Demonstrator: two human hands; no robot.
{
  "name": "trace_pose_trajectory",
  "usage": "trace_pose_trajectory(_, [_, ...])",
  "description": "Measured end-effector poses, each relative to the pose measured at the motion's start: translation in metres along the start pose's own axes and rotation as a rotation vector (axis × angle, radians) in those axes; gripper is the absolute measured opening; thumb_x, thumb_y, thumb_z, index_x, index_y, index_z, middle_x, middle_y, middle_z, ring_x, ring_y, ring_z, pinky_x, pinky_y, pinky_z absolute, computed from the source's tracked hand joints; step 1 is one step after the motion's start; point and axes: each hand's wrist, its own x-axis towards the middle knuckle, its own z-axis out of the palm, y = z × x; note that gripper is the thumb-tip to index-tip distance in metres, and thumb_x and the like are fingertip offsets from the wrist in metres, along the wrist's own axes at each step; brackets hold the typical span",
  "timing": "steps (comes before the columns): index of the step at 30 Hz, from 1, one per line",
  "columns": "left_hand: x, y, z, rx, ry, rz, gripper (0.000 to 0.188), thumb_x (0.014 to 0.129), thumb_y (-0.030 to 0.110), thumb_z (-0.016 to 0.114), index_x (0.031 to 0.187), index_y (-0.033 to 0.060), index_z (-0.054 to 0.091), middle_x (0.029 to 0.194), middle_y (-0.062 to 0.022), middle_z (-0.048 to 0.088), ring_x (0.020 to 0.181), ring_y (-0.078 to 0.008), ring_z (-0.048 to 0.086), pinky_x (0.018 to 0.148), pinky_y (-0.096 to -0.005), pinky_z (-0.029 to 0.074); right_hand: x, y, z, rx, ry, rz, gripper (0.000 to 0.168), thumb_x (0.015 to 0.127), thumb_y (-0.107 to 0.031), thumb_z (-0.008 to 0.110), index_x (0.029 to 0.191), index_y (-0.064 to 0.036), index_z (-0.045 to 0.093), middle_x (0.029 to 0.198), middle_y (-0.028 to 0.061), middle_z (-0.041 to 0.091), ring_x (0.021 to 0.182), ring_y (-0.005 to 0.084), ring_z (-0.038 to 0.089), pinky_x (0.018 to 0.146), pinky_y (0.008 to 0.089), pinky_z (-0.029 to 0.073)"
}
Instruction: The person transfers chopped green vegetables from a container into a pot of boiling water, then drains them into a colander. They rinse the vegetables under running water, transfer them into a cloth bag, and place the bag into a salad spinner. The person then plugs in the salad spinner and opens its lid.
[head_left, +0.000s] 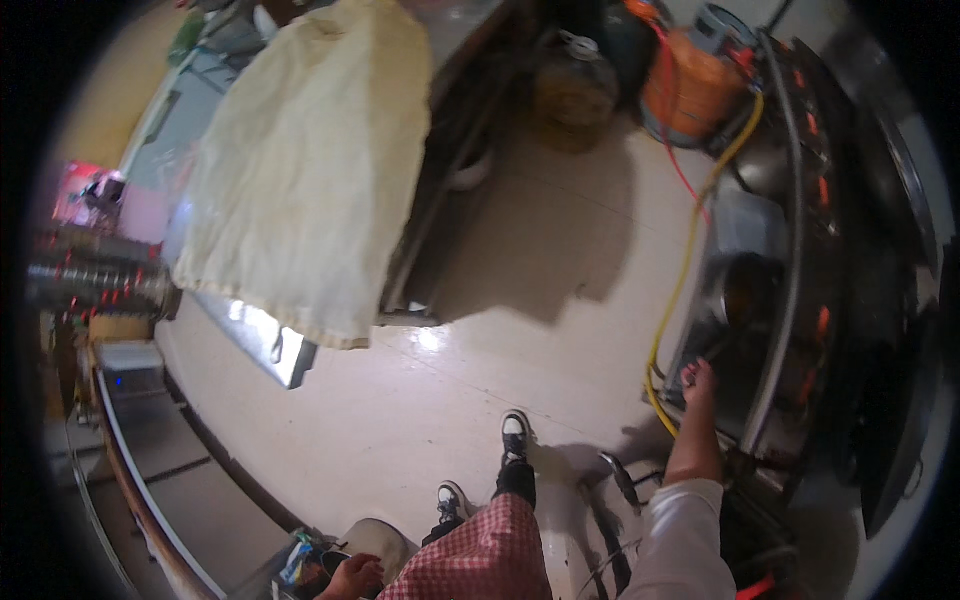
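Observation:
My right hand reaches forward on the right, beside the dark lower shelf of a metal rack; its fingers are curled, and whether they hold anything cannot be told. Low in the picture hangs my left hand, in front of a bin and some colourful wrappers, with its fingers loosely bent and nothing seen in them. A yellow hose runs down close to my right hand. On the shelf, above that hand, a dark round pot stands near a clear plastic container.
A pale cloth covers much of a metal table ahead. An orange gas cylinder with hoses stands on the floor at the upper right, near a large jug. A metal-handled object lies by my right side. Counters line the left.

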Motion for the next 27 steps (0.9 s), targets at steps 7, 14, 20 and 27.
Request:
trace_pose_trajectory(7, [0.022, -0.034, 0.016, -0.128, 0.030, 0.130, 0.031, 0.094, 0.019, 0.051, 0.116, -0.0032, 0.053, 0.095, -0.0123, 0.067, 0.087, -0.0188, 0.064, 0.078, -0.0305, 0.051, -0.007, 0.020, -0.020, 0.227, 0.121, -0.129, 0.021, 0.086, -0.025, 0.063, 0.094, -0.006, 0.058, 0.082, 0.0036, 0.054, 0.073, 0.0161, 0.056, 0.077, 0.0273, 0.053])
trace_pose_trajectory(14, [-0.015, 0.002, 0.030, 0.011, 0.144, 0.384, 0.030, 0.091, 0.014, 0.051, 0.117, 0.0001, 0.054, 0.100, -0.0144, 0.066, 0.087, -0.0217, 0.065, 0.079, -0.0333, 0.051, -0.135, 0.080, 0.039, -0.160, -0.239, -0.067, 0.012, 0.088, -0.009, 0.048, 0.098, -0.008, 0.054, 0.092, 0.0060, 0.057, 0.079, 0.0158, 0.058, 0.063, 0.0259, 0.048])
trace_pose_trajectory(20, [-0.046, -0.050, 0.033, -0.085, 0.302, 0.435, 0.033, 0.089, 0.022, 0.053, 0.116, 0.0031, 0.059, 0.098, -0.0151, 0.067, 0.088, -0.0248, 0.065, 0.080, -0.0356, 0.051, -0.510, 0.056, 0.220, -0.777, -0.994, -1.611, 0.036, 0.081, -0.013, 0.067, 0.114, -0.004, 0.056, 0.124, 0.0104, 0.051, 0.115, 0.0303, 0.046, 0.097, 0.0406, 0.037])
trace_pose_trajectory(27, [-0.085, -0.137, 0.046, -0.239, 0.568, 0.397, 0.033, 0.092, 0.020, 0.049, 0.118, 0.0019, 0.055, 0.101, -0.0135, 0.066, 0.088, -0.0216, 0.065, 0.081, -0.0334, 0.051, -0.614, 0.114, 0.339, -1.248, -0.971, -1.949, 0.043, 0.082, -0.023, 0.062, 0.117, -0.002, 0.054, 0.130, 0.0167, 0.047, 0.119, 0.0356, 0.042, 0.096, 0.0437, 0.037])
